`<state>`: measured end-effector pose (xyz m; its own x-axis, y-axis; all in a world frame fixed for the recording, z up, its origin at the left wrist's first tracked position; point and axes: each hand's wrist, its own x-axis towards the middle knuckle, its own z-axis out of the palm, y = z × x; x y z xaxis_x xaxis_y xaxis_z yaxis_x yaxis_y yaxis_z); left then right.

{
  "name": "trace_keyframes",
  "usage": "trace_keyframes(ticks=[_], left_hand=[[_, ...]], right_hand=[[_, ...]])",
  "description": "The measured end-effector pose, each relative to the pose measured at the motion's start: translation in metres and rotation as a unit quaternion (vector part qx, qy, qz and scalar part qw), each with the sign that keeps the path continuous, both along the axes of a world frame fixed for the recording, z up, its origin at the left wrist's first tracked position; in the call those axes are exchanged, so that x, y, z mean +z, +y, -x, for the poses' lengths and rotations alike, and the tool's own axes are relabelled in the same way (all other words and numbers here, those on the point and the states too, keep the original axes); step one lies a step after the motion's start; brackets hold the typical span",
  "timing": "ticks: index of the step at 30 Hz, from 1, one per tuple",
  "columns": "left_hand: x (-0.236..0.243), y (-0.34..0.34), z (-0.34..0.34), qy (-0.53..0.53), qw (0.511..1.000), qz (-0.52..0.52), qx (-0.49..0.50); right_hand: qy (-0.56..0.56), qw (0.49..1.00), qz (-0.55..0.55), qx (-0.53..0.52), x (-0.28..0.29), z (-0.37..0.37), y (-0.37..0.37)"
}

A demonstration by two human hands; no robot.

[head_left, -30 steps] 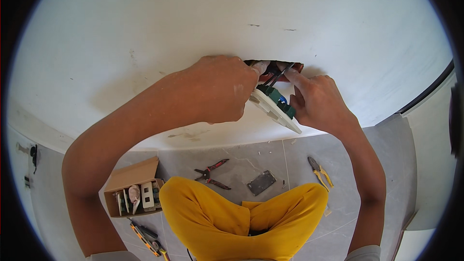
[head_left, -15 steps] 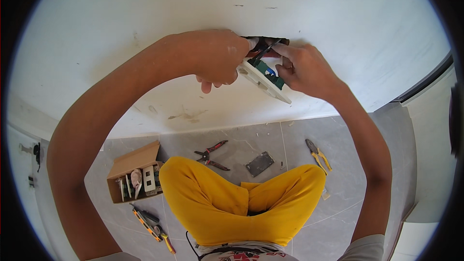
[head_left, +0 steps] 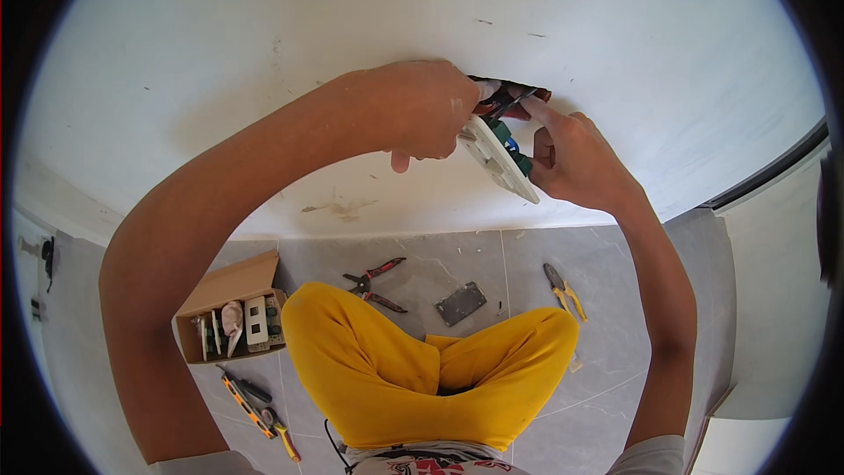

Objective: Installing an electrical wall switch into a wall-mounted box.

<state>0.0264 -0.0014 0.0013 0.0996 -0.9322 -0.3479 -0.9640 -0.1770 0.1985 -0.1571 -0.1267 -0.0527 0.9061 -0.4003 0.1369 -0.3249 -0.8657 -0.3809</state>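
A white wall socket plate (head_left: 499, 161) with a green back (head_left: 519, 158) hangs tilted in front of a cut-out box opening (head_left: 501, 86) in the white wall. Dark wires (head_left: 514, 104) run from the opening to the plate's back, and a bit of blue wire shows there. My left hand (head_left: 426, 110) is closed at the opening's left side, its fingertips inside and partly hidden, beside the plate's upper end. With my right hand (head_left: 571, 154) I grip the plate's green back at its lower right, while the index finger reaches up to the wires at the opening.
On the grey tiled floor lie red-handled wire strippers (head_left: 375, 285), a dark rectangular slab (head_left: 462, 303) and yellow-handled pliers (head_left: 563, 290). At left stand an open cardboard box (head_left: 230, 286) of socket parts and, below it, an orange-and-black tool (head_left: 249, 405). My crossed legs (head_left: 369, 361) are close to the wall.
The view has shifted, so wall and hands appear a little lower and further right. Both hands stay at the opening; the plate hangs slightly steeper.
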Motion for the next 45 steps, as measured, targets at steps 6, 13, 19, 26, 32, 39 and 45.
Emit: trace_keyframes(ticks=[6, 13, 19, 26, 32, 39, 45], left_hand=[[0.009, -0.001, 0.002, 0.004, 0.999, -0.035, -0.012], [0.01, -0.013, -0.001, 0.01, 0.997, -0.072, 0.025], [-0.009, -0.001, 0.002, -0.053, 0.997, 0.033, -0.038], [-0.006, 0.0, 0.009, -0.066, 0.997, 0.016, -0.025], [0.007, 0.001, 0.002, 0.01, 1.0, -0.006, -0.02], [0.014, -0.002, 0.004, -0.006, 0.999, -0.029, -0.02], [0.019, -0.013, 0.011, -0.065, 0.996, -0.057, 0.005]], right_hand=[[0.038, 0.996, -0.081, 0.024, 0.012, 0.0, -0.01], [0.064, 0.992, -0.109, 0.031, 0.02, -0.01, -0.012], [-0.014, 0.99, 0.133, -0.047, -0.012, -0.007, 0.012], [0.014, 0.996, 0.079, -0.042, -0.011, -0.003, 0.008], [0.025, 1.0, -0.012, 0.005, 0.012, -0.003, 0.003], [0.073, 0.996, 0.025, 0.04, 0.025, -0.009, -0.01], [0.111, 0.992, 0.03, 0.052, 0.032, -0.018, -0.017]])
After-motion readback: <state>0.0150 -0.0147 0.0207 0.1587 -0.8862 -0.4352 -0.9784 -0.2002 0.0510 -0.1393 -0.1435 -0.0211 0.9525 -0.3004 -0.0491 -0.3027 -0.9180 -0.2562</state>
